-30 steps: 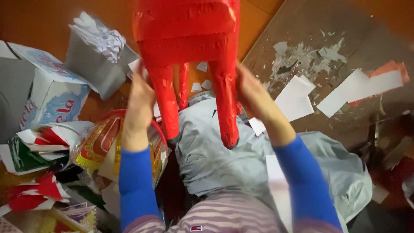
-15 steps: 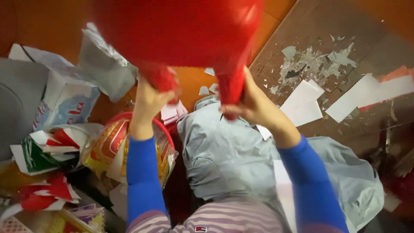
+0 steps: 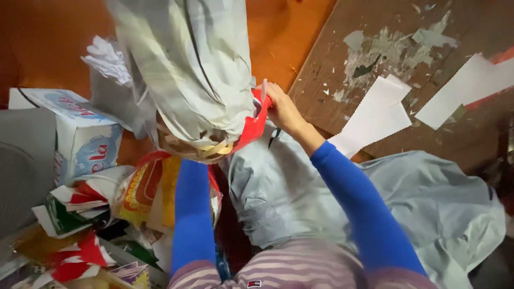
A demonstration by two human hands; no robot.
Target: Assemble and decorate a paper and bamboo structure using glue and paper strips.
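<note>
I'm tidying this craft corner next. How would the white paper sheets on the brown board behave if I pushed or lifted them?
The white paper sheets lie flat and thin on the brown board, so they are probably very light and floppy. A push would likely slide or crumple them. Their wavy cut edges suggest that they tear easily.

White paper sheets (image 3: 375, 115) lie on a scuffed brown board (image 3: 342, 59).

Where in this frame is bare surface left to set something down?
Bare orange floor lies above the white carton, and between the grey paper-covered figure and the brown paint-flecked board. Lower left is crowded with torn coloured packaging; grey cloth covers the lower right.
</note>
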